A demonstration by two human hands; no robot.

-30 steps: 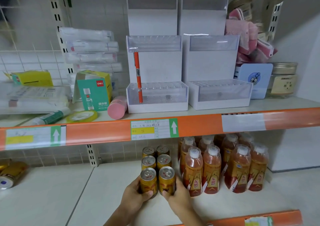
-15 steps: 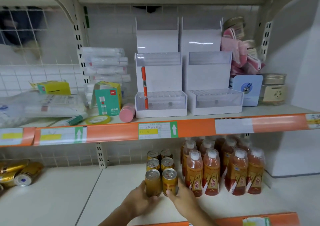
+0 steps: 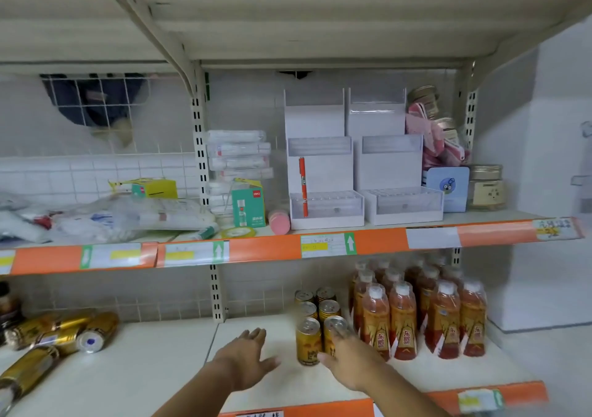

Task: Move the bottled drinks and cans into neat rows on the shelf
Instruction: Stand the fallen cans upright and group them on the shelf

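left hand (image 3: 246,357): half a second ago it cupped the front left can; now it is off the cans, flat and spread over the bare shelf, fingers straight, holding nothing, stretched toward the left.
right hand (image 3: 347,362): fingers lie against the front right can (image 3: 334,331), thumb out to the side; it reads as a steadying touch rather than a wrap, though blur hides the fingertips.
standing cans (image 3: 315,315): six in two files of three, just left of the bottles, front pair level with each other.
what that means: the can block looks squared up; my guess is the left hand is setting off for the loose cans.
loose cans (image 3: 64,336): a heap lying on their sides at the far left of the same lower shelf (image 3: 153,371), well apart from the rows, not yet sorted.
bottles (image 3: 426,314): upright in files at the right, already orderly.
materials: cans are glossy gold metal cylinders with silver pull-tab tops; bottles are clear plastic, waisted, amber liquid, white caps, orange-red labels; shelf is smooth cream board with an orange price strip.
upper shelf: white plastic display stands (image 3: 326,189), wrapped stationery, glass jars.
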